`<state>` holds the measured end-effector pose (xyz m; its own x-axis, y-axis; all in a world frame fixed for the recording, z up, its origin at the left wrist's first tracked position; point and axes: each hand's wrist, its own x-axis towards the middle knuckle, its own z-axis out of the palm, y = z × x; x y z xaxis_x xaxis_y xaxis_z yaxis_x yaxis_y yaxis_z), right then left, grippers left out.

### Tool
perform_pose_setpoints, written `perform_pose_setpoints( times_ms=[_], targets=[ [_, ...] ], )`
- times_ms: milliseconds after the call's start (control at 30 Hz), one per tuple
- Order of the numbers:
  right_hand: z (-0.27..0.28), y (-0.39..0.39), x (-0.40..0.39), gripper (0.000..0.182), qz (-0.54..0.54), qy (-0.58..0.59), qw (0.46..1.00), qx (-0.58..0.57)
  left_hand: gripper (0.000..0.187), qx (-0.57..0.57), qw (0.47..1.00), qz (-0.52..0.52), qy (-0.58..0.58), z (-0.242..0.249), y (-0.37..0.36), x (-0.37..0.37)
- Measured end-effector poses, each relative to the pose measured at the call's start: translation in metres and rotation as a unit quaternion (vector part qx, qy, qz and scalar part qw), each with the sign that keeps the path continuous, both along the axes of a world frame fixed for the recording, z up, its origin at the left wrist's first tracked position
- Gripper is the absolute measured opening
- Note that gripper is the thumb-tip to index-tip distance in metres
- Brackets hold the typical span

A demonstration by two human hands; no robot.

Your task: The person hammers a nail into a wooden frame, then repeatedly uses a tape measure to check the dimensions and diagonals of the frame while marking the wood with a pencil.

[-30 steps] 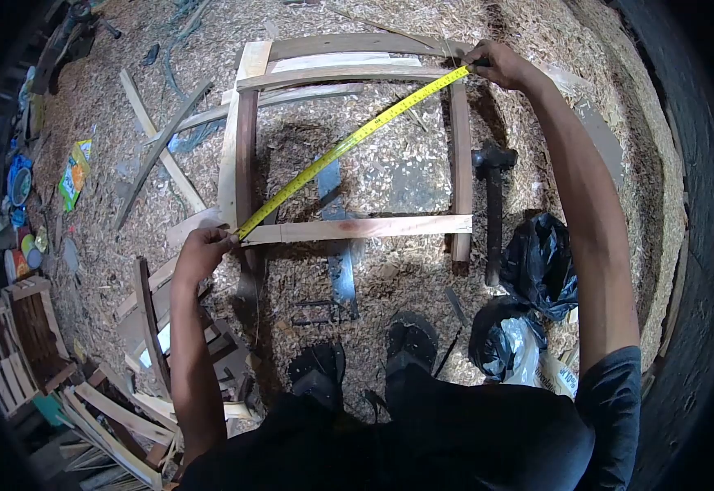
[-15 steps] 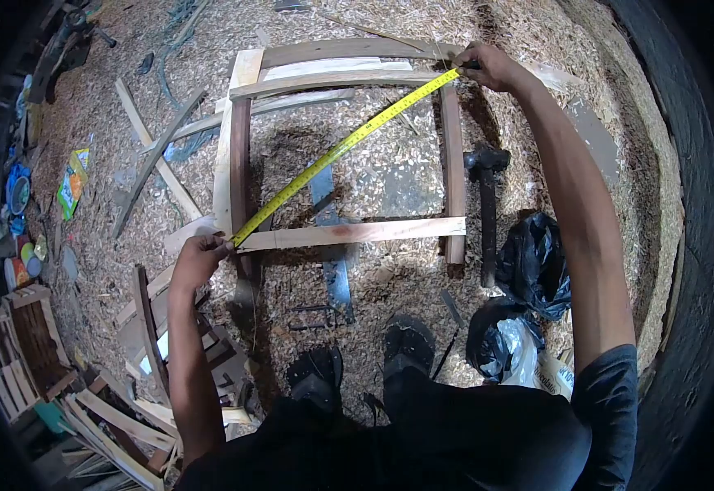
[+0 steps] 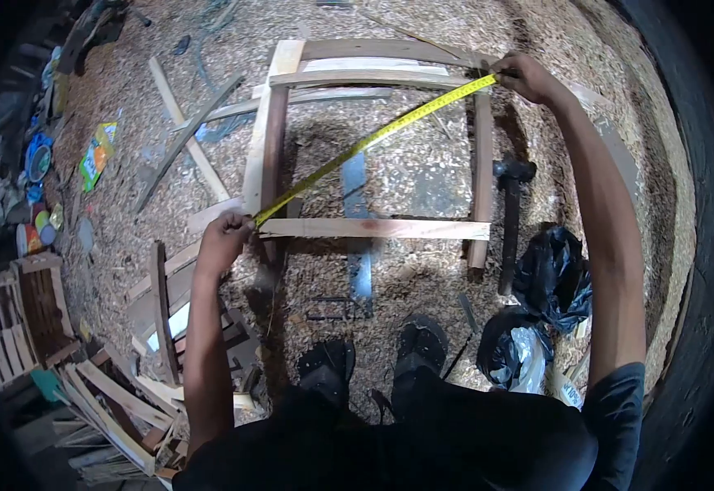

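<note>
A yellow tape measure (image 3: 373, 146) runs diagonally over a wooden frame (image 3: 482, 155) on the floor. My left hand (image 3: 224, 239) is closed on the tape's lower end, at the frame's near left corner, beside the pale crosspiece (image 3: 373, 229). At the far right corner my right hand (image 3: 529, 78) is closed round the tape's other end. The tape is stretched fairly straight, with a slight twist. Which hand has the tape's case cannot be made out. A hammer (image 3: 510, 221) lies just right of the frame.
Wood shavings cover the floor. Black plastic bags (image 3: 552, 274) lie to the right, by my feet. Loose wooden strips (image 3: 189, 131) cross at the left. A handsaw blade (image 3: 357, 188) lies under the frame, and a wooden crate (image 3: 42, 307) stands at the lower left.
The whole view has shifted, so the frame and both hands appear farther right. Both hands stay at the same corners with the tape between them, which now looks more twisted.
</note>
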<state>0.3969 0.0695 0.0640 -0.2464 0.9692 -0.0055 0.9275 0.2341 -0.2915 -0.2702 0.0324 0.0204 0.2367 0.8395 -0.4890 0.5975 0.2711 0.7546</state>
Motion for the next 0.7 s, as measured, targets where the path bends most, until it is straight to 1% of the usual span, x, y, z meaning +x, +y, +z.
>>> perform_pose_setpoints(
  times_ms=[33,100,133,167,200,233,267,333,400,500,533,600,667,700],
  targets=[
    [0.025,-0.011,-0.027,0.023,-0.042,0.006,0.999,-0.002,0.015,0.018,1.0,0.009,0.003,0.005,0.001,0.0],
    [0.044,-0.016,-0.044,0.023,-0.065,-0.025,0.997,-0.017,0.015,0.053,0.998,0.025,0.009,0.022,0.005,-0.002],
    [0.048,-0.017,-0.049,0.024,-0.077,-0.041,0.996,-0.024,0.017,0.031,0.999,0.044,-0.008,0.032,0.011,-0.004],
    [0.045,-0.024,-0.047,0.024,-0.05,-0.056,0.997,0.027,0.018,0.011,0.998,0.062,-0.025,0.043,0.019,-0.005],
    [0.053,-0.031,-0.053,0.025,-0.078,-0.051,0.995,-0.034,0.02,-0.01,0.996,0.08,-0.043,0.051,0.028,-0.005],
    [0.05,-0.043,-0.053,0.025,-0.085,-0.037,0.995,-0.022,0.024,0.015,0.987,0.111,-0.111,0.055,0.036,0.001],
    [0.046,-0.059,-0.053,0.025,-0.092,-0.024,0.995,-0.011,0.025,0.026,0.986,0.101,-0.131,0.051,0.055,-0.002],
    [0.059,-0.099,-0.081,0.025,-0.218,0.016,0.974,-0.06,0.024,0.051,0.983,0.098,-0.145,0.05,0.091,0.004],
    [0.066,-0.138,-0.095,0.025,-0.251,0.029,0.961,-0.115,0.022,0.061,0.981,0.113,-0.147,0.049,0.127,0.021],
    [0.074,-0.203,-0.136,0.025,-0.308,0.08,0.942,-0.107,0.021,0.044,0.979,0.122,-0.156,0.049,0.173,0.055],
    [0.074,-0.221,-0.148,0.025,-0.32,0.093,0.937,-0.103,0.021,0.057,0.98,0.107,-0.156,0.045,0.19,0.066],
    [0.063,-0.249,-0.168,0.025,-0.377,0.11,0.913,-0.112,0.021,0.083,0.981,0.08,-0.155,0.026,0.215,0.085],
    [0.054,-0.265,-0.184,0.025,-0.391,0.13,0.899,-0.146,0.015,0.134,0.983,0.079,-0.096,0.031,0.212,0.113],
    [0.047,-0.273,-0.192,0.025,-0.413,0.157,0.888,-0.126,0.017,0.147,0.986,0.045,-0.069,0.008,0.233,0.115]
  ],
)
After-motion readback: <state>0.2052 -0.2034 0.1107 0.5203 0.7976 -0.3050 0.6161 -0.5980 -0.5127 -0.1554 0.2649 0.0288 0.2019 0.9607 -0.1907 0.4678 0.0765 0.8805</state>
